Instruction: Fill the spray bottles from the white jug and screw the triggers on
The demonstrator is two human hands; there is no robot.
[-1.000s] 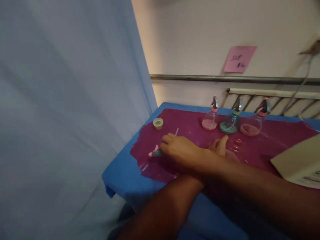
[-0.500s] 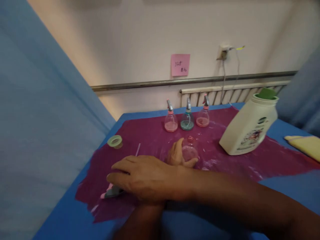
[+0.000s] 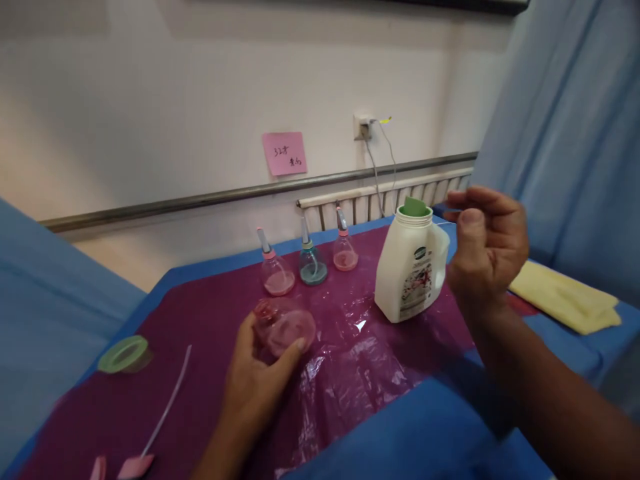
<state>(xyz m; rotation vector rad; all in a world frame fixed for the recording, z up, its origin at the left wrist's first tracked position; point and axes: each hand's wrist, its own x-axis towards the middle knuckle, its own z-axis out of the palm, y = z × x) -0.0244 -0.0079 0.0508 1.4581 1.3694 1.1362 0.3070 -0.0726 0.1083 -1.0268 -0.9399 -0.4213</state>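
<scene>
Tilted in my left hand (image 3: 257,383) is a clear pink spray bottle (image 3: 296,328) without its spray head, its reddish neck pointing left and its round base toward me. My right hand (image 3: 490,247) is raised beside the handle of a white detergent jug (image 3: 395,267), fingers loosely bent and apart, with nothing visible in them. A green scoop or tab (image 3: 415,207) sticks out of the jug's uncapped mouth. At the lower left lies a pink spray head (image 3: 136,467) with a thin dip tube (image 3: 169,395), partly cut off by the frame.
Behind stand two pink spray bottles (image 3: 278,277) and a teal one (image 3: 313,270), all with heads on. A green cap (image 3: 111,358) lies left on the purple plastic sheet (image 3: 350,373). A folded yellow cloth (image 3: 570,297) is at right. Blue curtains hang on both sides.
My right hand has left the spray head area at left and risen to the jug on the right. My left hand still holds the bottle, now tipped over. The view has turned right.
</scene>
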